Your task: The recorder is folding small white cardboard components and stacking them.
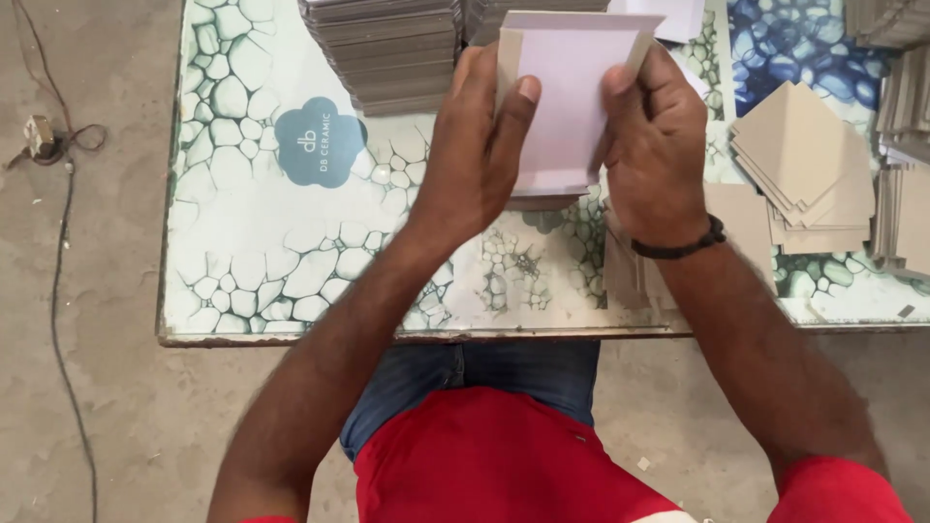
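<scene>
Both my hands hold a white paper-covered card (567, 92) upright over the patterned table top (252, 223). The card has grey board flaps folded in at its left and right edges. My left hand (480, 145) grips its left side with the thumb pressed on the white face. My right hand (654, 140), with a black band on the wrist, grips the right side with the thumb on the right flap.
A tall stack of grey boards (387, 48) stands at the back, left of the card. Loose grey card pieces (804, 165) lie fanned at the right, more stacks (906, 116) at the far right edge. A cable (58, 252) runs along the concrete floor at left.
</scene>
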